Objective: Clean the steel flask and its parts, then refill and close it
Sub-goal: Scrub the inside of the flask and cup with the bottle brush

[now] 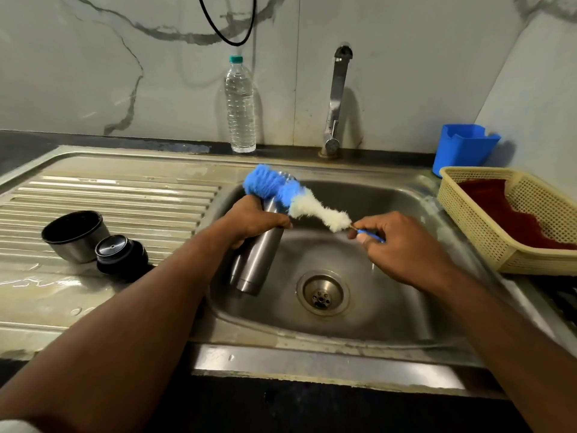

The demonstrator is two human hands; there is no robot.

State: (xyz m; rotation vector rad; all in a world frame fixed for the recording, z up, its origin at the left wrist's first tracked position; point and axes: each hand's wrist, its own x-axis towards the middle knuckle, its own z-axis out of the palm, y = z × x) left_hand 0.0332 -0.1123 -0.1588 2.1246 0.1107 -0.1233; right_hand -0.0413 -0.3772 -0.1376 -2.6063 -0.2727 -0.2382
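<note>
My left hand (253, 218) grips the steel flask (254, 260) around its upper body and holds it tilted over the sink basin (390, 292). A bottle brush (290, 196) with blue and white bristles lies across the flask's mouth, its blue end at the opening. Its thin blue handle is pinched in my right hand (402, 242). On the wet drainboard (109, 189) to the left stand the flask's steel cup (73, 235), mouth up, and the dark stopper (121, 254) beside it.
A tap (335, 101) rises behind the basin, with a clear plastic water bottle (239, 104) to its left. A blue plastic holder (462, 148) and a cream basket (487, 232) with a dark red cloth sit at the right. The drain (323, 293) is open.
</note>
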